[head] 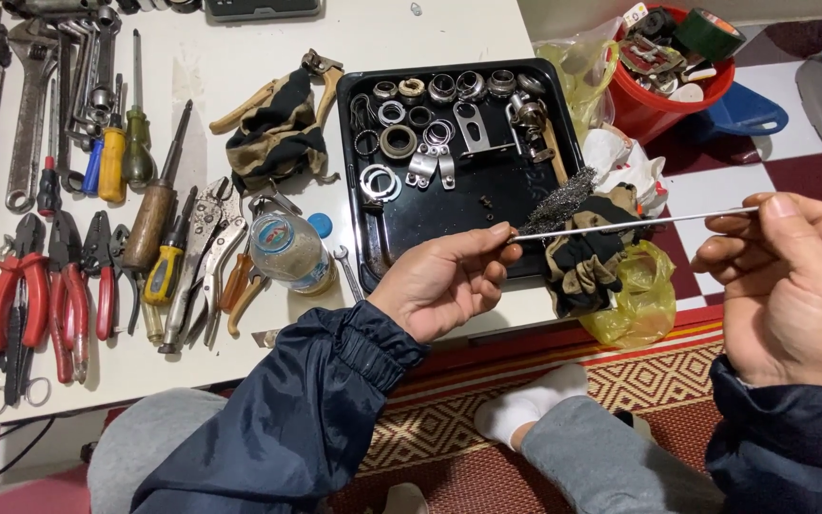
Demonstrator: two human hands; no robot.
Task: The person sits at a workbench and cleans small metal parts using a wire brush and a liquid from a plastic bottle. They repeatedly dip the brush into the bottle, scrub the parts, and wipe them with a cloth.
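Observation:
A thin metal rod (pixel 620 226) stretches level between both hands. My left hand (pixel 444 281) pinches its left end over the front edge of a black tray (pixel 430 224). My right hand (pixel 787 286) grips the rod's right end at the right of the view. Bearings, rings and small metal brackets (pixel 435 124) lie in the back half of the tray. A wad of steel wool (pixel 563 198) and a dark work glove (pixel 587 257) rest on the tray's right edge, just under the rod.
Pliers, screwdrivers and wrenches (pixel 97 228) cover the left of the white table (pixel 240 57), with a plastic bottle (pixel 292 252) and another glove (pixel 278 133). A red bucket (pixel 663 100) of parts, yellow bags (pixel 635 300), a patterned mat and my white-socked foot (pixel 525 405) are nearby.

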